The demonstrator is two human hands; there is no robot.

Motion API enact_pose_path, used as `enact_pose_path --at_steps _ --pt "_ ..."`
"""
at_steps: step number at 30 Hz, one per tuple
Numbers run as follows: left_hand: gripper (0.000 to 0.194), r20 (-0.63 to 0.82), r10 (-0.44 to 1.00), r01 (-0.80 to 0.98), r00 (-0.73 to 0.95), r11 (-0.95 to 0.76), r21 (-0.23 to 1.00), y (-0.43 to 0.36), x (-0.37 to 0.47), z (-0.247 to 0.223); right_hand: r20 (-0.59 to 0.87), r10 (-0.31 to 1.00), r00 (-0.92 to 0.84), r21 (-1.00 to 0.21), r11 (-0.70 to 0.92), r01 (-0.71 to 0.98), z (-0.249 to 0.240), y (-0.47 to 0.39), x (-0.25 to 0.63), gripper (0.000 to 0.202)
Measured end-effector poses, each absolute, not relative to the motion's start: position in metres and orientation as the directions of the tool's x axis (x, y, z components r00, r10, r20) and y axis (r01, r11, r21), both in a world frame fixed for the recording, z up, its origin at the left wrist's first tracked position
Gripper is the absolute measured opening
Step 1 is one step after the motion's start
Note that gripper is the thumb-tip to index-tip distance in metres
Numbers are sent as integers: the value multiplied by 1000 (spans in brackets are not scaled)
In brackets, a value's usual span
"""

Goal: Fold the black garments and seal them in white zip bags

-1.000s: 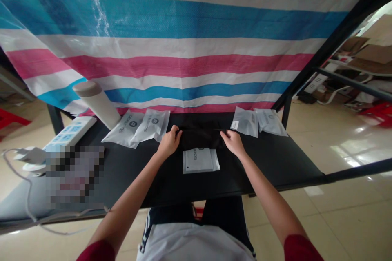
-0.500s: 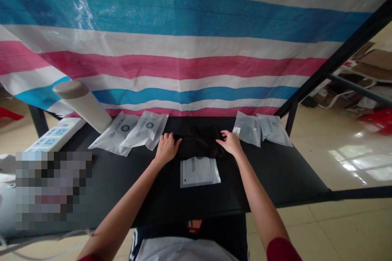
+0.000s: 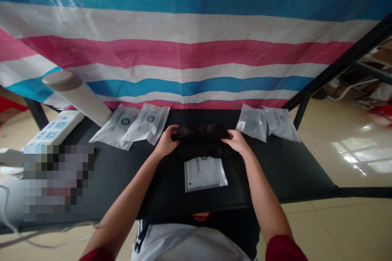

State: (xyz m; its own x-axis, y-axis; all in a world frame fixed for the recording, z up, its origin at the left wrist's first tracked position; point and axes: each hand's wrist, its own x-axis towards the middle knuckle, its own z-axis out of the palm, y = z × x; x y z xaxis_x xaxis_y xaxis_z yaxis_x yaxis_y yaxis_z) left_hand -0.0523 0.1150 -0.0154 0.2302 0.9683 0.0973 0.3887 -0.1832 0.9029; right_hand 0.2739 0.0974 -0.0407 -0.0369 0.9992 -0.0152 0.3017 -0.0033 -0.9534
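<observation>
1. At the middle of a long, flat black counter (image 3: 116, 183), a soft, dark black piece of cloth (image 3: 200, 132) lies folded and bunched between two bare hands.
2. The left hand (image 3: 165, 143) has its grip closed on the cloth's left end, thumb on the near side and fingers curled over the far side.
3. The right hand (image 3: 239, 142) likewise has its grip closed on the cloth's right end, pinching it between thumb and fingers.
4. Nearer the person, a flat frosted plastic bag with dark lettering (image 3: 205, 175) shows its near part; the cloth covers its far part.
5. Left of the left hand, a frosted plastic pouch with a round dark logo (image 3: 147, 124) overlaps a similar printed frosted pouch (image 3: 114, 127).
6. Beyond the right hand, a frosted pouch with a small white label (image 3: 253, 124) sits beside another translucent printed pouch (image 3: 281, 124).
7. Farther left are a white cylindrical bottle with a grey-brown lid (image 3: 81, 98) and a white power strip with blue sockets (image 3: 52, 130).
</observation>
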Motion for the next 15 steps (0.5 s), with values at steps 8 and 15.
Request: enact_pose_path --at_steps 8,15 --pt "15 247 892 467 378 -414 781 110 -55 -6 215 967 -135 -899 250 358 -30 91 276 8" --pt "31 354 786 490 507 -600 632 92 -59 21 196 974 -113 -921 222 321 -27 76 280 9"
